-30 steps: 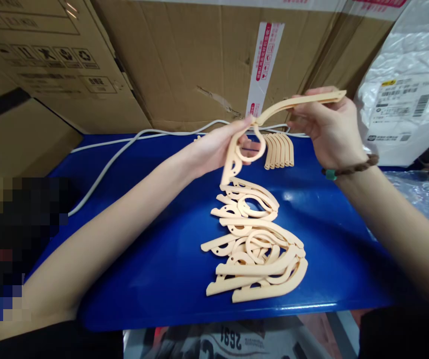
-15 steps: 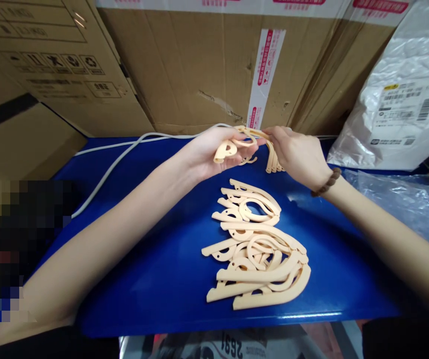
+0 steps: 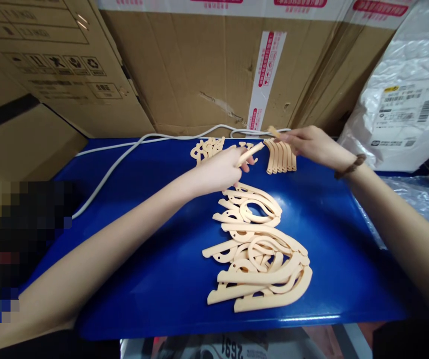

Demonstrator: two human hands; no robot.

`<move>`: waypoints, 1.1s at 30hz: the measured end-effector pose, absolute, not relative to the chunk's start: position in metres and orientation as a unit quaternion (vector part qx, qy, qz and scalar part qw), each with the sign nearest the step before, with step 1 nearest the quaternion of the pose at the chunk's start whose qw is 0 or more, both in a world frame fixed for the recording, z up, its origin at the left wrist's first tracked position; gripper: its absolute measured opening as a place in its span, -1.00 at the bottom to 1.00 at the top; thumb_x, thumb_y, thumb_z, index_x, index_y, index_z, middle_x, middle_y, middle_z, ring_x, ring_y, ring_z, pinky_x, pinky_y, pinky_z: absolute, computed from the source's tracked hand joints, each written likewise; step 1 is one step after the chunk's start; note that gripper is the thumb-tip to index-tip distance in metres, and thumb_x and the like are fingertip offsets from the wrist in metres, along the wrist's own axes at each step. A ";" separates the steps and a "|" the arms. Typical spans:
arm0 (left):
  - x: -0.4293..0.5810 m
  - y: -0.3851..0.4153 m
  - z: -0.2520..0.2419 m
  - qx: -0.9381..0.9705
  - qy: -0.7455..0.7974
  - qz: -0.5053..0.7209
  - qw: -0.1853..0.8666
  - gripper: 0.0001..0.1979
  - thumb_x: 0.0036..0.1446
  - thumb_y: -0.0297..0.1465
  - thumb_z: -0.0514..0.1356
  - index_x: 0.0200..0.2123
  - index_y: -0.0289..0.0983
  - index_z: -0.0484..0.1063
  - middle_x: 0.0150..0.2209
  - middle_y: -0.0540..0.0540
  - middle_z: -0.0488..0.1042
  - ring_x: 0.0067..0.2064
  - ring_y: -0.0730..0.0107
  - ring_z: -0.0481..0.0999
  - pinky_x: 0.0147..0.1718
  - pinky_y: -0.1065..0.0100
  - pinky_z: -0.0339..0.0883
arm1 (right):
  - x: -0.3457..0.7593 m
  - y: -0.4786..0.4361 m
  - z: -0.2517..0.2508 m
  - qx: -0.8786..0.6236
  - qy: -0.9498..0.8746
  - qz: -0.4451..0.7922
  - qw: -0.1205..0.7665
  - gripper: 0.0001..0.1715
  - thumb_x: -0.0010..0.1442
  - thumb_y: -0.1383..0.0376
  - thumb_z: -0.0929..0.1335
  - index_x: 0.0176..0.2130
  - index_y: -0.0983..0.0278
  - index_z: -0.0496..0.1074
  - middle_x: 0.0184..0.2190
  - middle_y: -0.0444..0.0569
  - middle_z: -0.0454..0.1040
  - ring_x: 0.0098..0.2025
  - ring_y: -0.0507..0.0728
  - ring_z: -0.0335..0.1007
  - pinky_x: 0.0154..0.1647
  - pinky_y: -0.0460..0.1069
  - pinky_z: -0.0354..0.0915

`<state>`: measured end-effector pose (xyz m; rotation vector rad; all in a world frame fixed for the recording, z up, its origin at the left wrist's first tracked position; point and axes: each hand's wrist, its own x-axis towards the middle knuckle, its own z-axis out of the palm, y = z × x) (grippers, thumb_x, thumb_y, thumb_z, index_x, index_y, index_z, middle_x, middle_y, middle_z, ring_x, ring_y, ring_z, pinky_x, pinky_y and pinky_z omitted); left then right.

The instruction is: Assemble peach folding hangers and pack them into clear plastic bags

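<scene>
My left hand (image 3: 219, 172), back turned up, is closed around a beige plastic folding hanger piece (image 3: 250, 154); the palm side is hidden. To its right, my right hand (image 3: 309, 142) pinches a slim beige hanger arm (image 3: 274, 132) between thumb and fingers, above a neat row of curved hanger arms (image 3: 281, 157). Behind my left wrist lies a heap of hanger hooks (image 3: 209, 148). Small T-shaped pegs (image 3: 244, 144) lie just beyond my left fingers. Nearer to me, several folded beige hangers (image 3: 270, 274) overlap in a stack on the blue table (image 3: 154, 279).
Cardboard boxes (image 3: 184, 75) stand along the table's far edge. A white cable (image 3: 109, 177) runs along the back and left side. At the right are a white plastic parcel (image 3: 378, 124) and crumpled clear plastic (image 3: 419, 194). A printed bag (image 3: 221, 344) shows below the front edge.
My hands have come apart. My left hand has rolled over with its piece and come slightly nearer; my right hand has moved right, holding a hanger arm. The hook heap has come into sight.
</scene>
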<state>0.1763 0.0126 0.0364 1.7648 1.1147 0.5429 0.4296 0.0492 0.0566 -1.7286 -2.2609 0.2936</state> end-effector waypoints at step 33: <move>0.176 0.021 0.042 0.610 0.467 0.226 0.599 -0.56 0.15 -0.42 0.22 0.12 -0.21 0.33 0.09 -0.19 0.46 -0.49 0.52 0.48 -0.73 0.51 0.11 | 0.443 0.061 0.020 -0.718 -0.689 0.026 0.091 -0.55 0.29 0.06 0.34 -0.08 0.35 0.56 -0.30 0.14 0.63 -0.35 0.22 0.55 -0.23 0.07 0.38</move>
